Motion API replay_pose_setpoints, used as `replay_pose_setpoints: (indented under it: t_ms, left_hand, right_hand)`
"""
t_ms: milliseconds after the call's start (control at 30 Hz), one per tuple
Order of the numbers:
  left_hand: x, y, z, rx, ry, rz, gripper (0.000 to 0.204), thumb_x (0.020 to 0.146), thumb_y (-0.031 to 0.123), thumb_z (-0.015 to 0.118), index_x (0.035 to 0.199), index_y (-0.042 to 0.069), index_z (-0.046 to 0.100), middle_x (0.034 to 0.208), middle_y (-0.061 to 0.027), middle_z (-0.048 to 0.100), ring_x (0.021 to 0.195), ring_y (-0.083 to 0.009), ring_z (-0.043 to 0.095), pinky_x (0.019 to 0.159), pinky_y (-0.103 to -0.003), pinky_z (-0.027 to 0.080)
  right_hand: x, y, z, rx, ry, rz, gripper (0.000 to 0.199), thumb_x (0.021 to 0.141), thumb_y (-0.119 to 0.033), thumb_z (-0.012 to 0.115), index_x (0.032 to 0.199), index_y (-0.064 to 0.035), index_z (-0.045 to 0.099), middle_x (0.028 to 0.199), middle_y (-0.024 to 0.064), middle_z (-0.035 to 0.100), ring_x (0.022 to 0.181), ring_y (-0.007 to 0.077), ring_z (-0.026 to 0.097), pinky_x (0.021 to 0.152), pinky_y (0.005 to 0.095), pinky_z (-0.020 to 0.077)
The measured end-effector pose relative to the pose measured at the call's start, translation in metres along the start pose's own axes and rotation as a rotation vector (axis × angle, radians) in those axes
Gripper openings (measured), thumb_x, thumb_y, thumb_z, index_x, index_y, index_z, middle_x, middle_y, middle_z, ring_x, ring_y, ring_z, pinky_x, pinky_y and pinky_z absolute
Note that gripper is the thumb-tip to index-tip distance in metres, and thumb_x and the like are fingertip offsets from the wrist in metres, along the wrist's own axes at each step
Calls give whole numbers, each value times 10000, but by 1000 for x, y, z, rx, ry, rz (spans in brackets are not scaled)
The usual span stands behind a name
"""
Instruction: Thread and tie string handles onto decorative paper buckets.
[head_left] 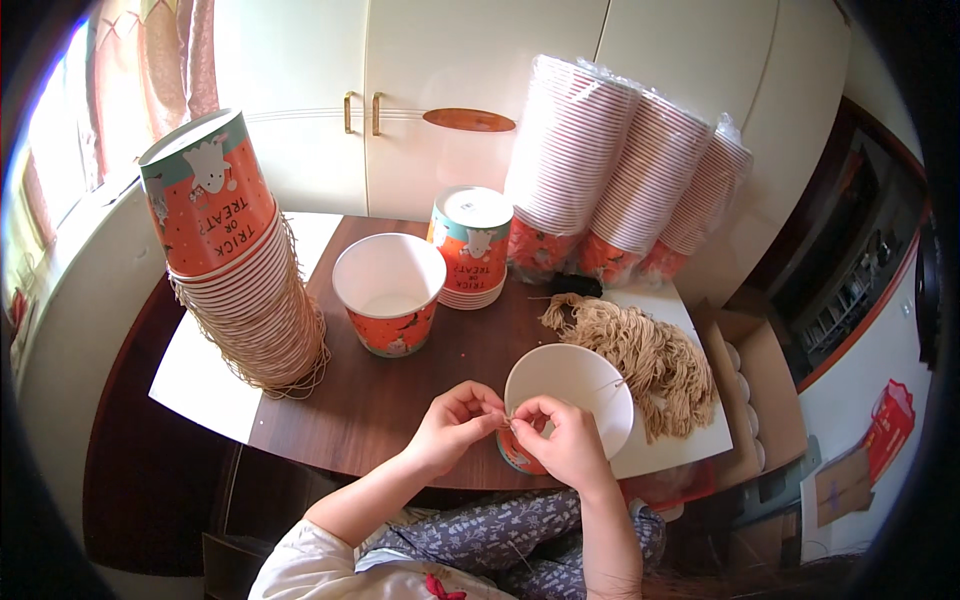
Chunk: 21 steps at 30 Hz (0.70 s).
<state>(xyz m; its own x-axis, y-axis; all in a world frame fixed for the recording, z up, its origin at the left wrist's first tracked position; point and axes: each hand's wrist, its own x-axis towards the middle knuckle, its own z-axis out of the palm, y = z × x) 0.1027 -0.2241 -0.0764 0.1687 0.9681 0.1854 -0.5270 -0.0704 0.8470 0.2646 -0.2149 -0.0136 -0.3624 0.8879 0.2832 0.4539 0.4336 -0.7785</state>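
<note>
Near the table's front edge, a paper bucket point(575, 375) stands upright with its white inside showing and an orange printed outside. A short piece of tan twine point(606, 387) shows at the right of its rim. At the near left rim, my left hand point(458, 428) and my right hand point(562, 440) meet fingertip to fingertip. Both are closed in a pinch on a thin strand of twine, mostly hidden by the fingers. Beside the bucket, to the right, lies a loose bundle of tan twine point(650, 365).
An upright bucket point(388, 275) and a short upside-down stack point(470, 245) stand farther back. At the left leans a tall upside-down stack point(225, 240) with twine handles hanging. Plastic-wrapped bucket stacks point(575, 150) fill the back right. A cardboard box point(775, 390) sits beyond the right edge.
</note>
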Motion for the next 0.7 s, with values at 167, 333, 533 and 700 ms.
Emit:
replay_pose_setpoints:
  t_ms: [167,333,533,700]
  left_hand:
    - [1,-4,-5,-241,-9,-139,158,830,58,593,970,37,524,876,-19,590,791,-72,561,704,-183,437]
    - [1,-2,0,-284,12,-146,160,828,61,599,968,41,524,863,-25,597,765,-71,560,659,-178,422]
    - [1,-3,2,-285,17,-148,155,831,52,595,969,42,526,861,-28,597,768,-77,565,672,-186,430]
    - [-1,0,3,-305,-14,-150,160,826,42,599,970,39,529,883,-32,600,806,-86,571,700,-190,437]
  right_hand:
    - [-3,3,3,-63,100,-194,107,698,-28,663,780,-51,599,727,46,601,613,177,589,557,283,477]
    - [-7,-3,5,-96,169,-270,120,696,-37,675,787,-62,602,752,27,591,613,167,583,591,298,474]
    - [-7,2,6,-211,178,-309,123,702,-89,704,781,-88,610,773,14,596,703,190,584,690,329,444]
    - [-5,3,3,-214,167,-359,105,718,-79,688,786,-80,608,786,26,600,733,220,582,685,333,447]
